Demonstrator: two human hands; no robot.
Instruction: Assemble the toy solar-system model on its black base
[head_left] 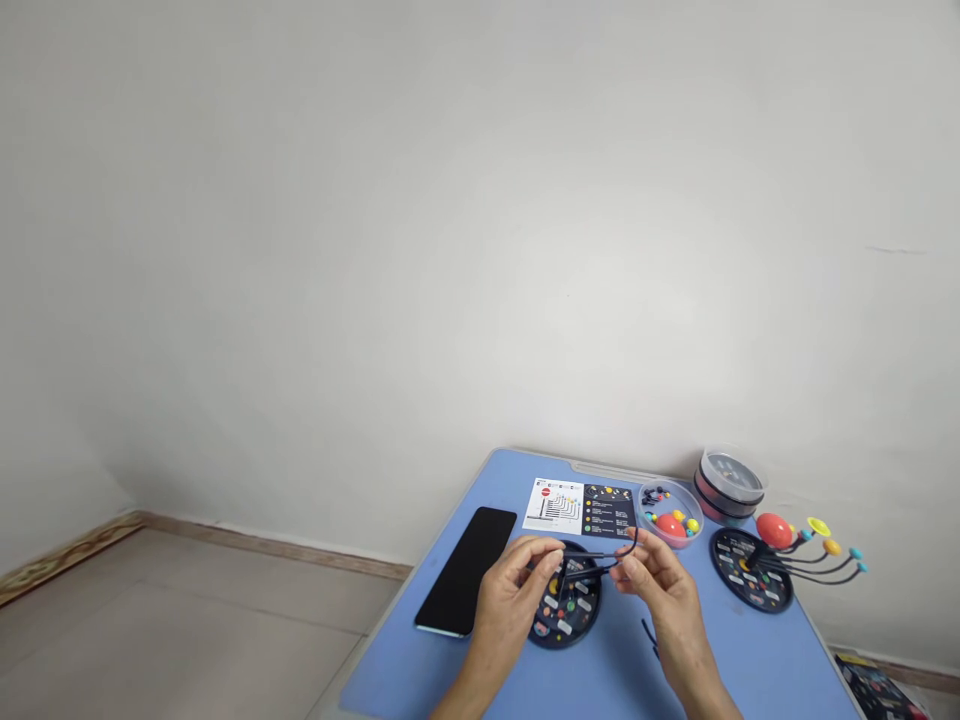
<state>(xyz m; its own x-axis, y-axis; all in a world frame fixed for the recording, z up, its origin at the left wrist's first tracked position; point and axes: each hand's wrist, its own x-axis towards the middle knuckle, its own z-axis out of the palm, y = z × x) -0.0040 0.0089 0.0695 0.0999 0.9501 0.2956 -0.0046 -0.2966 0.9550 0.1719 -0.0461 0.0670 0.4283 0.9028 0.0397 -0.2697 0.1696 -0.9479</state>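
Note:
A thin black rod point(596, 555) with an upturned curved end stretches between my two hands. My left hand point(506, 598) has its thumb and fingers closed at the rod's straight end. Toward the curved end, my right hand point(664, 592) pinches with thumb and forefinger. Just beneath is a second dark rod point(589, 573); whether the right fingers also grip it I cannot tell. Under the hands lies a round black base point(564, 625) printed with colourful planets and labels, partly covered by my left hand. Another short black rod point(649, 637) rests on the table beside my right wrist.
On the blue table point(420, 675) are a black-screened phone point(466, 572), a printed instruction sheet point(559, 505), a clear bowl point(643, 515) of coloured balls and a stack of round containers point(729, 487). A solar system model point(772, 532) stands at the right edge, its arms reaching past it.

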